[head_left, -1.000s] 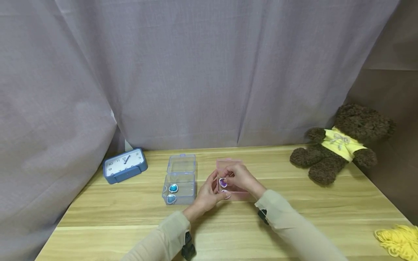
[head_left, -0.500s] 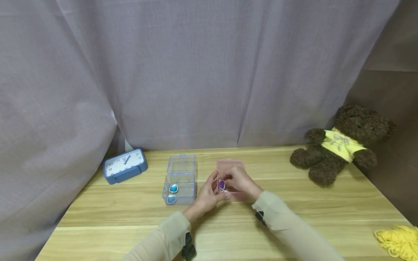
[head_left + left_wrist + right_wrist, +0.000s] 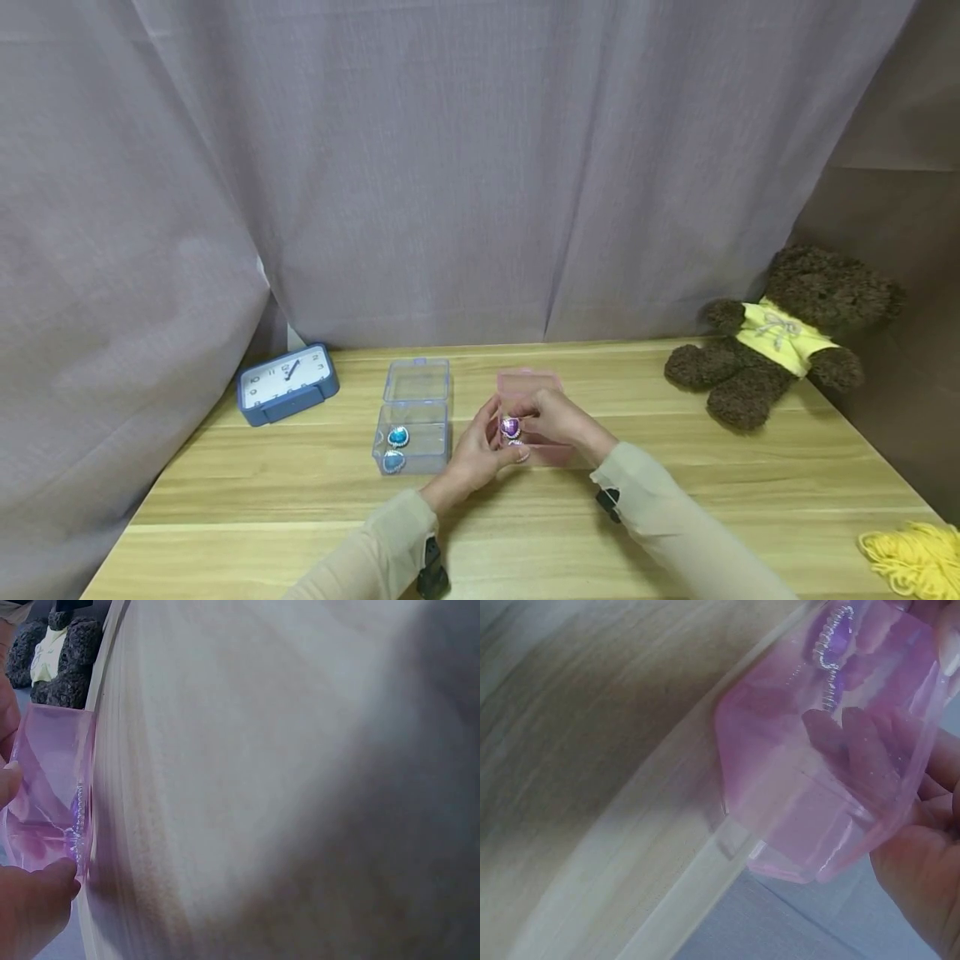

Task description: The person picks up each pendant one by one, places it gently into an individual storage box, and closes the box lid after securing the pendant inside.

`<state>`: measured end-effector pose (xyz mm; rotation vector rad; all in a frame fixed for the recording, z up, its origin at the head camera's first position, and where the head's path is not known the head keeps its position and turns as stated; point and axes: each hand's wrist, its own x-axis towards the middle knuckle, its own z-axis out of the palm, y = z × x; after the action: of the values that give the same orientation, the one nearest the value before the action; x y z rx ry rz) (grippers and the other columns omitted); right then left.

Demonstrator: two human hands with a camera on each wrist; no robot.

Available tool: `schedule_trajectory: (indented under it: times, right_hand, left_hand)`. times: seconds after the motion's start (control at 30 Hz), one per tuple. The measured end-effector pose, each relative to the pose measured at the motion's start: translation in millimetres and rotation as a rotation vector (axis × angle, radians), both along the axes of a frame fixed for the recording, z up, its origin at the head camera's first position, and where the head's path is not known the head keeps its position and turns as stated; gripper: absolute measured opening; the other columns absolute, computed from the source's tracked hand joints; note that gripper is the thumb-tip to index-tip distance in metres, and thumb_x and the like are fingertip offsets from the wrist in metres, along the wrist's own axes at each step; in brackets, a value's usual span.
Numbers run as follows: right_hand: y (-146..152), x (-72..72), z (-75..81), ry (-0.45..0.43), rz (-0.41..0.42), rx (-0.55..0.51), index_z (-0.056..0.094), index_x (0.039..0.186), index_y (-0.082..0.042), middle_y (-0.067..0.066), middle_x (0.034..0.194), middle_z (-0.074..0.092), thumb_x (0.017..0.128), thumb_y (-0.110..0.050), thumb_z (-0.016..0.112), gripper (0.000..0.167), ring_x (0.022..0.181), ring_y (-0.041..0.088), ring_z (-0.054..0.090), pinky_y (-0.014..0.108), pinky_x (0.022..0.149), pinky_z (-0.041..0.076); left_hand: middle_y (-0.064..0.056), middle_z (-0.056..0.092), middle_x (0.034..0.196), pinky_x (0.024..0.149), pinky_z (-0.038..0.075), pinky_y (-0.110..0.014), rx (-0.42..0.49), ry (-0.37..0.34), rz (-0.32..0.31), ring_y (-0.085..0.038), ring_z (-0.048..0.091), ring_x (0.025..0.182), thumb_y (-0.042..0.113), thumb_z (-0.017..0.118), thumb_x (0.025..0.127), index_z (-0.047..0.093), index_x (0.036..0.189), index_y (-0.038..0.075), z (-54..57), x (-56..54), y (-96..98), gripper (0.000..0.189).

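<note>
A clear pink plastic box [image 3: 551, 453] stands lidded-side back on the table, its lid [image 3: 528, 381] raised. My left hand [image 3: 476, 454] grips its left side, thumb over the front rim. Inside lies a purple jewel [image 3: 510, 427] with a beaded silver edge, and the fingertips of my right hand [image 3: 558, 418] pinch it. Seen from the right wrist, those fingers show through the pink wall, and the jewel [image 3: 835, 637] stands near a lower one. Close to my left thumb is a second beaded jewel [image 3: 518, 451], partly hidden by it.
Left of the hands stands an open clear blue box [image 3: 431, 457] holding two blue jewels [image 3: 398, 437]. A blue clock [image 3: 288, 383] leans back further left. At the right are a brown teddy bear [image 3: 787, 342] and yellow yarn [image 3: 911, 558]. A grey curtain [image 3: 420, 167] hangs behind.
The purple jewel has turned and shifted slightly toward the front in the right fingers. My left hand keeps its grip on the pink box.
</note>
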<state>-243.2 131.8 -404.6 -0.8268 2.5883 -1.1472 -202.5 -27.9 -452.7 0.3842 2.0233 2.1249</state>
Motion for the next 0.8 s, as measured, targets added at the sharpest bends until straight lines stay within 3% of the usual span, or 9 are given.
schedule_trajectory:
  times: [0.23, 0.37, 0.47, 0.6, 0.7, 0.8]
  right_hand:
    - [3, 3.1, 1.6, -0.12, 0.023, -0.042, 0.065, 0.1, 0.014, 0.025, 0.096, 0.069, 0.084, 0.012, 0.056, 0.019, 0.083, 0.03, 0.067, 0.025, 0.073, 0.058]
    - [5, 4.4, 2.2, -0.114, 0.057, -0.045, 0.064, 0.104, 0.014, 0.026, 0.097, 0.068, 0.085, 0.011, 0.055, 0.021, 0.083, 0.03, 0.066, 0.022, 0.071, 0.056]
    - [7, 5.1, 6.0, -0.065, 0.029, -0.049, 0.064, 0.106, 0.012, 0.027, 0.103, 0.066, 0.085, 0.009, 0.056, 0.022, 0.09, 0.035, 0.065, 0.028, 0.077, 0.057]
    - [16, 0.5, 13.9, 0.031, -0.196, -0.095, 0.065, 0.106, 0.009, 0.025, 0.105, 0.066, 0.088, 0.003, 0.057, 0.021, 0.094, 0.034, 0.065, 0.035, 0.08, 0.058]
    - [26, -9.1, 14.7, 0.111, -0.407, -0.139, 0.066, 0.103, 0.009, 0.023, 0.097, 0.068, 0.09, 0.001, 0.057, 0.018, 0.084, 0.03, 0.066, 0.032, 0.073, 0.059]
    - [39, -19.3, 6.6, 0.127, -0.535, -0.118, 0.066, 0.099, 0.011, 0.022, 0.09, 0.068, 0.089, 0.0, 0.057, 0.018, 0.076, 0.023, 0.064, 0.024, 0.067, 0.055]
  left_hand:
    - [-0.033, 0.029, 0.145, 0.106, 0.041, -0.037, 0.006, 0.008, 0.004, -0.038, 0.037, 0.133, -0.009, 0.068, 0.078, 0.011, 0.148, -0.004, -1.8, 0.5, 0.3, 0.09]
    - [-0.033, 0.028, 0.145, 0.105, 0.041, -0.037, 0.016, 0.004, -0.001, -0.039, 0.036, 0.133, -0.01, 0.067, 0.078, 0.011, 0.148, -0.004, -1.4, 1.3, 0.8, 0.09]
    - [-0.033, 0.027, 0.146, 0.107, 0.039, -0.038, 0.012, 0.001, 0.003, -0.039, 0.035, 0.133, -0.01, 0.067, 0.078, 0.011, 0.148, -0.004, -0.6, 1.8, 1.3, 0.091]
    - [-0.03, 0.025, 0.148, 0.11, 0.034, -0.039, -0.021, -0.001, 0.019, -0.038, 0.032, 0.135, -0.009, 0.068, 0.077, 0.013, 0.148, -0.003, 0.2, 1.4, 1.6, 0.09]
    - [-0.029, 0.025, 0.149, 0.11, 0.034, -0.039, -0.024, 0.001, 0.021, -0.038, 0.032, 0.135, -0.009, 0.068, 0.077, 0.013, 0.148, -0.002, 0.2, 0.5, 1.4, 0.09]
    - [-0.029, 0.026, 0.149, 0.109, 0.035, -0.038, -0.037, -0.005, 0.026, -0.038, 0.033, 0.135, -0.007, 0.069, 0.077, 0.013, 0.149, -0.002, -0.9, 1.9, 0.7, 0.091]
